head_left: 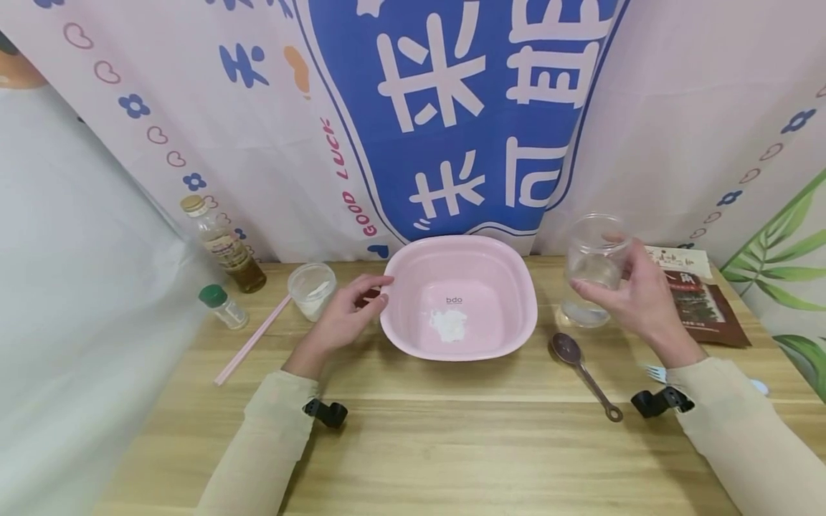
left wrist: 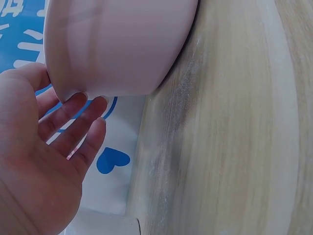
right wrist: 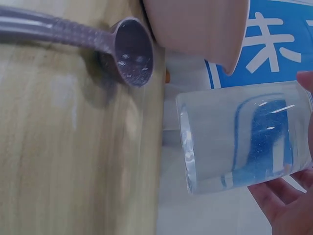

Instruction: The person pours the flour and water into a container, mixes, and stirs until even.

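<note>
A pink plastic basin stands at the back middle of the table, white powder in a patch on its bottom. My left hand grips the basin's left rim, with fingertips tucked beneath the lip in the left wrist view. To the basin's right, my right hand holds a clear plastic cup round its side, thumb facing me. Clear liquid shows inside the cup, which stays upright. Its base appears apart from the tabletop in the right wrist view. A brown spoon lies just in front of the cup.
Left of the basin are a tub of white powder, pink chopsticks, a green-capped shaker and a bottle of brown liquid. At right lie a brown packet and a blue fork. A printed curtain hangs behind.
</note>
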`<action>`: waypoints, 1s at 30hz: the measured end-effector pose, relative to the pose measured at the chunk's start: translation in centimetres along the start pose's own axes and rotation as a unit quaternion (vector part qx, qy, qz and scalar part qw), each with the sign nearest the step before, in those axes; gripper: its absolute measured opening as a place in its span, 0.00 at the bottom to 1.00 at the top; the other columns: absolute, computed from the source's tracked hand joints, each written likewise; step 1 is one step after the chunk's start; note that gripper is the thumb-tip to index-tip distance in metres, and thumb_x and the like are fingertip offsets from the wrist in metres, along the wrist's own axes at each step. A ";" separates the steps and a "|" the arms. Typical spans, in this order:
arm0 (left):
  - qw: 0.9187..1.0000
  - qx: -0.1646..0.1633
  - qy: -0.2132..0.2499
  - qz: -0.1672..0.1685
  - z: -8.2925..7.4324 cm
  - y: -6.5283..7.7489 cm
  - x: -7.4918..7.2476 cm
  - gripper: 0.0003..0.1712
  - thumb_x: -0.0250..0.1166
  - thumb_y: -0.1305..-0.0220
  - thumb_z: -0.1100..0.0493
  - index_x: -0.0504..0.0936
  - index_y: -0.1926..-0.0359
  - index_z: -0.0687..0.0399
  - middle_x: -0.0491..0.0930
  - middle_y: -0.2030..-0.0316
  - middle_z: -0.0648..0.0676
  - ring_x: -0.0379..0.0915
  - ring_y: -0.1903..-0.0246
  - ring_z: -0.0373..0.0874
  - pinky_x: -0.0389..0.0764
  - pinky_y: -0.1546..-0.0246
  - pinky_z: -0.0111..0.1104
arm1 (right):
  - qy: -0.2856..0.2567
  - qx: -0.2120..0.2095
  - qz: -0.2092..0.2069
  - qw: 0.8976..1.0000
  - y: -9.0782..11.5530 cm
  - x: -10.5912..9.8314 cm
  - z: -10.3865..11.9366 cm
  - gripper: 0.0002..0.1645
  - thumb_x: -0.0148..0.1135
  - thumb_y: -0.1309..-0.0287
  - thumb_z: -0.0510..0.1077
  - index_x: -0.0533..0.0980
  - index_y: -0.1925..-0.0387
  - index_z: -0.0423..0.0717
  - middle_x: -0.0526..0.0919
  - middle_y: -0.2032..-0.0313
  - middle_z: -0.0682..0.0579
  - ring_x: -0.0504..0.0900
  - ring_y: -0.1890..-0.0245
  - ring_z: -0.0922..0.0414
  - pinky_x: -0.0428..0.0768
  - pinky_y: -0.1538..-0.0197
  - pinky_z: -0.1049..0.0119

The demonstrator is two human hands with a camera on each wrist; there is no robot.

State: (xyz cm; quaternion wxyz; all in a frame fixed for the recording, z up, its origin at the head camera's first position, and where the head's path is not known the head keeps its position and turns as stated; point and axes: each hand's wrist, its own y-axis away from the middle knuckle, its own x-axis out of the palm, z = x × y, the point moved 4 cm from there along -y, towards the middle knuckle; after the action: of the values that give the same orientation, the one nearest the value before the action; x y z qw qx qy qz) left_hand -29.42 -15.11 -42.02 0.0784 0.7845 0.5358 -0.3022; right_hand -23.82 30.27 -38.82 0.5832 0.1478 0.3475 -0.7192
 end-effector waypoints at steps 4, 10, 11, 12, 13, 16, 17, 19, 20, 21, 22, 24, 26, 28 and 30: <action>1.000 0.004 0.000 -0.003 0.0 0.0 0.1 0.23 0.62 0.22 0.63 0.80 0.31 0.63 0.83 0.39 0.66 0.83 0.42 0.63 0.86 0.43 0.51 | 0.010 -0.026 0.010 1.000 0.1 0.0 0.8 0.56 0.85 0.47 0.46 0.64 0.23 0.39 0.79 0.38 0.27 0.82 0.46 0.30 0.82 0.50 0.55; 1.000 0.006 -0.003 -0.002 0.0 0.0 0.3 0.23 0.62 0.22 0.63 0.80 0.31 0.63 0.83 0.38 0.65 0.83 0.42 0.63 0.86 0.43 0.48 | 0.006 -0.053 0.031 0.998 0.4 0.4 1.8 0.57 0.85 0.48 0.43 0.63 0.23 0.39 0.78 0.36 0.27 0.81 0.43 0.27 0.83 0.46 0.28; 1.000 0.006 -0.003 -0.002 0.0 0.0 0.4 0.23 0.62 0.22 0.62 0.80 0.31 0.63 0.82 0.37 0.65 0.83 0.41 0.63 0.86 0.42 0.48 | 0.008 -0.061 0.031 0.998 0.5 0.5 2.0 0.57 0.86 0.49 0.42 0.63 0.23 0.38 0.78 0.37 0.27 0.81 0.43 0.27 0.82 0.46 0.27; 1.000 0.006 -0.003 -0.002 0.0 0.0 0.4 0.23 0.62 0.22 0.62 0.80 0.31 0.63 0.82 0.37 0.65 0.82 0.41 0.63 0.86 0.42 0.48 | 0.010 -0.067 0.033 0.997 0.5 0.6 2.2 0.57 0.86 0.50 0.42 0.63 0.23 0.38 0.79 0.38 0.28 0.82 0.44 0.27 0.83 0.46 0.29; 1.000 0.006 -0.003 -0.002 0.0 0.0 0.4 0.23 0.62 0.22 0.62 0.80 0.31 0.63 0.82 0.37 0.65 0.82 0.41 0.63 0.86 0.42 0.48 | 0.013 -0.074 0.035 0.997 0.5 0.7 2.4 0.57 0.86 0.50 0.42 0.64 0.24 0.38 0.80 0.39 0.28 0.83 0.45 0.28 0.85 0.48 0.32; 1.000 0.009 0.000 -0.004 0.0 0.0 0.4 0.23 0.62 0.22 0.63 0.80 0.31 0.64 0.82 0.38 0.66 0.82 0.41 0.64 0.86 0.43 0.48 | 0.036 -0.100 0.036 0.994 0.6 0.9 2.9 0.54 0.87 0.52 0.43 0.67 0.27 0.37 0.83 0.46 0.31 0.85 0.50 0.32 0.87 0.52 0.39; 1.000 0.008 0.001 -0.005 0.0 0.1 0.4 0.23 0.62 0.22 0.63 0.80 0.31 0.64 0.82 0.38 0.66 0.82 0.41 0.64 0.85 0.43 0.48 | 0.046 -0.109 0.035 0.992 0.6 1.0 3.1 0.53 0.88 0.53 0.43 0.69 0.29 0.37 0.84 0.48 0.32 0.86 0.52 0.33 0.87 0.53 0.41; 1.000 0.008 0.002 -0.006 0.0 0.1 0.4 0.23 0.62 0.22 0.64 0.80 0.31 0.65 0.82 0.38 0.67 0.83 0.41 0.64 0.85 0.43 0.49 | 0.066 -0.131 0.034 0.989 0.6 1.1 3.4 0.51 0.88 0.54 0.44 0.70 0.31 0.36 0.84 0.50 0.33 0.86 0.55 0.34 0.88 0.56 0.40; 1.000 0.008 0.002 -0.006 -0.1 0.2 0.4 0.23 0.62 0.22 0.64 0.80 0.31 0.65 0.82 0.38 0.67 0.83 0.41 0.64 0.85 0.43 0.49 | 0.077 -0.142 0.032 0.986 0.6 1.1 3.6 0.50 0.88 0.54 0.44 0.71 0.33 0.36 0.85 0.51 0.33 0.87 0.56 0.35 0.88 0.57 0.39; 1.000 0.008 0.002 -0.005 -0.1 0.2 0.4 0.23 0.62 0.22 0.64 0.80 0.31 0.65 0.82 0.38 0.67 0.83 0.41 0.64 0.85 0.43 0.50 | 0.086 -0.154 0.031 0.984 0.7 1.2 3.7 0.49 0.88 0.55 0.44 0.71 0.34 0.36 0.85 0.52 0.33 0.87 0.57 0.35 0.88 0.58 0.38; 1.000 0.007 0.002 -0.005 0.0 0.1 0.5 0.23 0.62 0.22 0.63 0.80 0.31 0.64 0.82 0.38 0.67 0.83 0.41 0.63 0.85 0.43 0.50 | 0.095 -0.166 0.029 0.981 0.7 1.2 3.8 0.50 0.88 0.56 0.44 0.71 0.34 0.36 0.85 0.52 0.33 0.87 0.57 0.35 0.88 0.58 0.37; 1.000 0.006 0.002 -0.003 0.0 0.1 0.5 0.23 0.62 0.22 0.63 0.80 0.30 0.64 0.82 0.38 0.66 0.83 0.41 0.63 0.85 0.42 0.51 | 0.114 -0.185 0.025 0.976 0.7 1.3 4.1 0.52 0.89 0.57 0.45 0.71 0.33 0.36 0.85 0.52 0.32 0.86 0.57 0.35 0.88 0.57 0.36; 1.000 0.006 0.003 -0.002 0.0 0.0 0.6 0.23 0.62 0.22 0.62 0.80 0.30 0.63 0.82 0.37 0.66 0.82 0.41 0.63 0.85 0.42 0.52 | 0.126 -0.197 0.026 0.972 0.7 1.3 4.3 0.54 0.89 0.58 0.45 0.70 0.31 0.36 0.85 0.51 0.32 0.86 0.55 0.35 0.87 0.56 0.35; 1.000 0.004 0.005 -0.001 0.0 -0.1 0.6 0.23 0.62 0.22 0.62 0.80 0.30 0.63 0.82 0.38 0.66 0.82 0.41 0.63 0.85 0.42 0.53 | 0.135 -0.203 0.031 0.969 0.6 1.4 4.5 0.57 0.89 0.57 0.46 0.69 0.27 0.38 0.85 0.48 0.32 0.86 0.53 0.34 0.87 0.55 0.34; 1.000 0.004 0.007 -0.001 -0.1 -0.1 0.6 0.23 0.62 0.22 0.62 0.80 0.30 0.63 0.82 0.38 0.66 0.82 0.41 0.64 0.85 0.42 0.53 | 0.145 -0.204 0.041 0.967 0.6 1.5 4.8 0.58 0.88 0.55 0.47 0.68 0.25 0.40 0.85 0.46 0.33 0.86 0.52 0.35 0.87 0.54 0.35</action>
State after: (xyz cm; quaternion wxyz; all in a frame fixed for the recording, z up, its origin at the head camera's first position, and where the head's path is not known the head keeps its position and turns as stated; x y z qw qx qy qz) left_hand -29.36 -14.54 -42.30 0.0708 0.7867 0.5354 -0.2989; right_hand -22.78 25.94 -36.49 0.5731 0.1427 0.5614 -0.5796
